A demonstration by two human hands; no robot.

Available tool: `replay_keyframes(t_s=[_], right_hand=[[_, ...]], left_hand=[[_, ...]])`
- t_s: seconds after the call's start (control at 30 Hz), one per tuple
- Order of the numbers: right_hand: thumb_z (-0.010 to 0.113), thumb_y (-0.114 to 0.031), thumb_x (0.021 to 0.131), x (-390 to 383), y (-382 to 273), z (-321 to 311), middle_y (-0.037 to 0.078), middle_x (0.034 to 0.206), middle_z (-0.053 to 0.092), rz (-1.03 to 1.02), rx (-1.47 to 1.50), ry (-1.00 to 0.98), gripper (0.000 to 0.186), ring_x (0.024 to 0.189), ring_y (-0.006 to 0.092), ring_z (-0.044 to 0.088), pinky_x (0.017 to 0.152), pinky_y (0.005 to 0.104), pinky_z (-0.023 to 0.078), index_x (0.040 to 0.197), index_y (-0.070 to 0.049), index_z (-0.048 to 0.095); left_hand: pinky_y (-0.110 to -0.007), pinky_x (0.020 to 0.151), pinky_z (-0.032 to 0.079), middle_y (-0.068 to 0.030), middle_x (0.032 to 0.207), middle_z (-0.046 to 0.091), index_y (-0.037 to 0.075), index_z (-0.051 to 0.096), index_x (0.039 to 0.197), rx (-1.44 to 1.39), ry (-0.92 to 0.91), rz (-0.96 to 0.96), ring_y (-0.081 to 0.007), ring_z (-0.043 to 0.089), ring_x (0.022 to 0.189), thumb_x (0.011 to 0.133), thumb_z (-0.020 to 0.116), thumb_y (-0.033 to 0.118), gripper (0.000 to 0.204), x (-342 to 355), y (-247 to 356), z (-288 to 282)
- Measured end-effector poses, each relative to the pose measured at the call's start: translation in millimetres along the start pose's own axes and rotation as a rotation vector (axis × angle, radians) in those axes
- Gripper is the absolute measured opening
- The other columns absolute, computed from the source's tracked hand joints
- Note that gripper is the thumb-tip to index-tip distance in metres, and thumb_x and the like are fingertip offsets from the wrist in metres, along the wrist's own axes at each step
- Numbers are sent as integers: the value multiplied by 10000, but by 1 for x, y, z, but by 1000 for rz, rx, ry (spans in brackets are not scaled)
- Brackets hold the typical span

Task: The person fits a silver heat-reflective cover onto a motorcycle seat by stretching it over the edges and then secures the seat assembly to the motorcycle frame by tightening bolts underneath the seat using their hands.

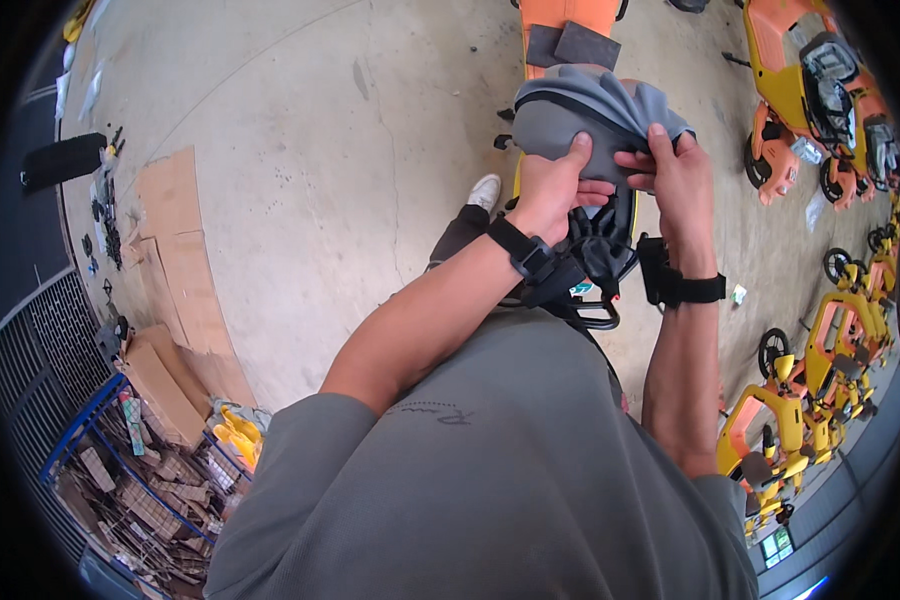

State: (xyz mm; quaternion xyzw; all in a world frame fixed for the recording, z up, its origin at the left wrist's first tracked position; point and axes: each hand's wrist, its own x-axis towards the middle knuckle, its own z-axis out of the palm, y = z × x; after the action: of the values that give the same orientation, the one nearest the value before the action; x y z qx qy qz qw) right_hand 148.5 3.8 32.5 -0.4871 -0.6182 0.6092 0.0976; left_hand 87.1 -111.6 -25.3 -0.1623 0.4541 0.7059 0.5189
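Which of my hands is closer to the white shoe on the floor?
Left. Your left hand is above and just right of the white shoe, at the grey cover's near side; your right hand is farther right, beside the cover's right end.

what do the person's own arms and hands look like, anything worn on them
Both forearms are bare below short grey sleeves. The left hand and right hand wear no gloves. A black strap with a dark buckle circles the left wrist; the right wrist has a black strap with a dark boxy piece.
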Motion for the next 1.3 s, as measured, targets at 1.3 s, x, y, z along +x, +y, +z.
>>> replay_keyframes(t_s=[1.3], right_hand=[[424, -230, 983, 25, -16, 52, 37, 635, 523, -59, 463, 85, 259, 636, 221, 671, 478, 270, 540, 1020, 7, 521]], left_hand=[[-324, 723, 472, -120, 893, 624, -4, 579, 916, 1324, -310, 919, -275, 601, 823, 834, 564, 1, 84, 102, 118, -52]])
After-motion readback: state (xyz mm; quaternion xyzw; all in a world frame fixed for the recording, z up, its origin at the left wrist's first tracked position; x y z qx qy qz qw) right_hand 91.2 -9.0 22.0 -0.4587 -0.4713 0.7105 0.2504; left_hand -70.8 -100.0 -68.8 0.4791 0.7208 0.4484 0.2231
